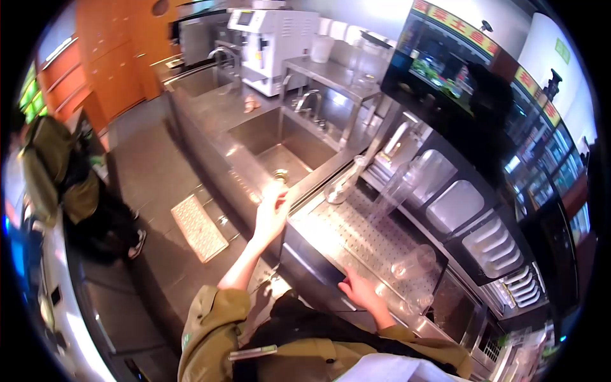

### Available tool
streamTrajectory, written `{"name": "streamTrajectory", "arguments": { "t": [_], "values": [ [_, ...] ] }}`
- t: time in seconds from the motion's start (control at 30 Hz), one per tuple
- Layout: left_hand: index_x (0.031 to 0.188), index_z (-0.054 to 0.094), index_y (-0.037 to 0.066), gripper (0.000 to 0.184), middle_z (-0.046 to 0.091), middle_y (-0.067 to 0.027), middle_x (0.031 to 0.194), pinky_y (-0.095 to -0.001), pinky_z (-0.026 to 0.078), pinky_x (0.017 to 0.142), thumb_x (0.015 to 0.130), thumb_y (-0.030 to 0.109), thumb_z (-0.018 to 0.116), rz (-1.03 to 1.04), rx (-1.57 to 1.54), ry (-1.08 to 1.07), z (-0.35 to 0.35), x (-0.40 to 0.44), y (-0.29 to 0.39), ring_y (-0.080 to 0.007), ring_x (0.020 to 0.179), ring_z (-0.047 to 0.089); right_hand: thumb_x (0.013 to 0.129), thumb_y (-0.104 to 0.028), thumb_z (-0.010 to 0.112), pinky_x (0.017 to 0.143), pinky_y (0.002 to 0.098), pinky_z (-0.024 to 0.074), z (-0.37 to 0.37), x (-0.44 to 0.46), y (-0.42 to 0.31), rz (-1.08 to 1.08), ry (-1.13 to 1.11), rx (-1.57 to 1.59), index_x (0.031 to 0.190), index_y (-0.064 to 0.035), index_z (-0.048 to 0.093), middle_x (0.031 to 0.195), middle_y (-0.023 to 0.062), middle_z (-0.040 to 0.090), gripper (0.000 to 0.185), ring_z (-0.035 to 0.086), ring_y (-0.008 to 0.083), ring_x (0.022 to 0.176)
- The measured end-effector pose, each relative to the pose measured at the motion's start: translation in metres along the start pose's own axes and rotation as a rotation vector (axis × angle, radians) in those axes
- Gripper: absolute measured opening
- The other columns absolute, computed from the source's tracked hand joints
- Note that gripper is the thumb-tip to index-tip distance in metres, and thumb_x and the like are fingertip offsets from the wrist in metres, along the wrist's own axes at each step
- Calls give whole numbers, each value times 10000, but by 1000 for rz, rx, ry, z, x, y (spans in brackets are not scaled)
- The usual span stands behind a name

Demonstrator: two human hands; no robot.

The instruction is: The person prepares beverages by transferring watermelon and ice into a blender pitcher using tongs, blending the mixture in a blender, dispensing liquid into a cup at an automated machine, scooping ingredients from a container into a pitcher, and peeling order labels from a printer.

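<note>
My left hand (pixel 272 209) is raised by the front edge of the metal sink (pixel 248 143), its fingers curled and partly washed out by glare. Whether anything small is in them is hidden. Low over the front edge of the steel counter (pixel 312 237) is my right hand (pixel 363 291), fingers apart and holding nothing visible. A clear glass jug (pixel 344 184) stands at the back left of the perforated drain tray (pixel 356 223). One clear container (pixel 389 194) is behind it, and another clear container (pixel 414 264) is near my right hand.
A white machine (pixel 273 48) and a steel shelf (pixel 331 71) stand behind the sink's faucet (pixel 310 102). White trays (pixel 455 205) fill the rack at right, below a screen (pixel 442 57). A person (pixel 70 172) stands at left. A mat (pixel 198 228) lies on the floor.
</note>
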State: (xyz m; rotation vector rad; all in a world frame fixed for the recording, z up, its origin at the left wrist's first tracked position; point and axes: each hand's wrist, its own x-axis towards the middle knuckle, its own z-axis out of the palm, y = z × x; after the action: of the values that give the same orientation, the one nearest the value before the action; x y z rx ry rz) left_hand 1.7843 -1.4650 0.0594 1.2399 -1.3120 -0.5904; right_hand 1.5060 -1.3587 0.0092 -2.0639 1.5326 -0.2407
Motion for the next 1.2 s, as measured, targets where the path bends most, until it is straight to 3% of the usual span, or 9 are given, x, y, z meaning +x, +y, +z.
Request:
{"name": "streamTrajectory", "arguments": {
  "t": [0.33, 0.37, 0.6, 0.73, 0.8, 0.9, 1.03, 1.1, 1.2],
  "values": [
    [908, 591, -12, 221, 598, -70, 814, -278, 449, 677, 757, 139, 534, 505, -41, -554, 110, 389, 43, -147, 742, 557, 797, -258, 502, 775, 388, 434, -31, 159, -20, 194, 305, 267, 1095, -20, 506, 948, 198, 577, 382, 544, 340, 898],
    [885, 591, 6, 185, 588, -42, 771, -259, 439, 628, 755, 126, 537, 253, -228, -640, 127, 444, 43, -112, 696, 539, 792, -251, 502, 759, 387, 440, -40, 174, -35, 229, 368, 202, 1077, -18, 521, 921, 187, 584, 369, 554, 327, 873],
    [1095, 516, -21, 613, 590, -166, 983, -348, 457, 727, 642, 344, 709, 475, 104, -127, 284, 678, -25, -275, 857, 582, 826, -223, 513, 731, 328, 442, -16, 236, -109, 614, 923, 533, 1020, 17, 542, 887, 181, 591, 310, 575, 306, 842],
    [942, 535, -23, 480, 587, -140, 818, -354, 445, 684, 636, 302, 710, 119, -65, -347, 329, 702, -45, -266, 749, 562, 829, -258, 536, 705, 289, 441, -25, 256, -150, 693, 501, 599, 1059, 0, 529, 844, 110, 608, 346, 582, 187, 780],
    [834, 514, -11, 362, 553, -111, 716, -343, 431, 638, 643, 249, 679, 370, -212, -310, 329, 680, -48, -234, 663, 522, 825, -258, 532, 692, 319, 444, -36, 276, -156, 675, 523, 460, 1037, -3, 535, 836, 138, 598, 332, 583, 248, 775],
    [696, 463, 4, 236, 485, -70, 589, -319, 402, 570, 641, 167, 624, 498, -392, -177, 279, 626, -31, -174, 568, 447, 821, -223, 513, 724, 392, 443, -104, 323, -175, 508, 721, 169, 1104, -30, 494, 949, 190, 551, 343, 542, 340, 869],
    [835, 554, -32, 158, 565, -58, 789, -300, 428, 675, 702, 49, 583, 446, -121, -475, 143, 595, -37, -151, 709, 512, 645, -171, 667, 907, 396, 365, -218, 390, -217, -23, 1156, -271, 1211, -49, 400, 1197, 180, 415, 638, 423, 321, 1100],
    [1037, 538, -68, 297, 557, -117, 1029, -307, 420, 811, 751, 6, 511, 563, -237, -503, 79, 566, -37, -191, 898, 533, 565, -353, 717, 956, 516, 252, -244, 415, -232, -204, 1387, -391, 1217, -76, 399, 1243, 198, 374, 776, 320, 370, 1179],
    [1016, 519, -60, 285, 542, -96, 976, -304, 413, 769, 770, 68, 582, 558, -177, -623, -6, 530, -53, -183, 861, 511, 579, -455, 680, 959, 534, 226, -231, 429, -237, -152, 1528, -494, 1143, -33, 456, 1150, 155, 458, 739, 359, 351, 1139]
  ]
}}
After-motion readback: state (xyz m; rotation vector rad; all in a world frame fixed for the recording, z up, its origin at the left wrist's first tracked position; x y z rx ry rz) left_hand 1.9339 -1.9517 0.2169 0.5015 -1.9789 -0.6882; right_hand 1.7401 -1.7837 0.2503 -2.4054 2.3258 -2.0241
